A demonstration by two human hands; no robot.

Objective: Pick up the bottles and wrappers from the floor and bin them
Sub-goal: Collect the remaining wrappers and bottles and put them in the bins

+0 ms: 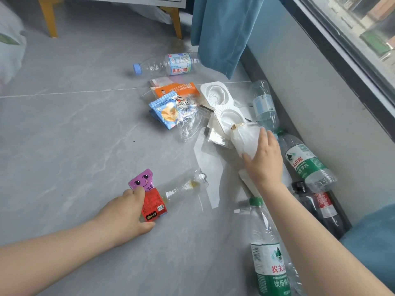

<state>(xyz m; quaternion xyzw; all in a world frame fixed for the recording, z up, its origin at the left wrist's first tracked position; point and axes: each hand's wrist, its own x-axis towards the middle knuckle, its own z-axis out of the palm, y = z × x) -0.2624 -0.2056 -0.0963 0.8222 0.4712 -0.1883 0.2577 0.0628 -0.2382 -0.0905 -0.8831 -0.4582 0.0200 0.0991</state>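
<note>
Litter lies on the grey floor by the wall. My left hand point(128, 210) grips a red and purple wrapper point(149, 196) with a clear tail. My right hand point(265, 161) lies over a white crumpled wrapper point(245, 138), fingers round its edge. Green-labelled bottles lie by the wall point(305, 161) and near my right arm point(269, 259). A dark bottle point(320, 208) lies against the skirting. A clear bottle point(264, 103) and a blue-capped bottle point(168, 64) lie farther off. Blue point(165, 113) and orange point(177, 89) wrappers sit mid-floor beside white moulded trays point(218, 96).
A teal curtain point(222, 33) hangs to the floor at the back right. Yellow furniture legs point(50, 20) stand at the back. A white bag point(10, 43) sits at the far left. The window and sill run along the right. Open floor lies left.
</note>
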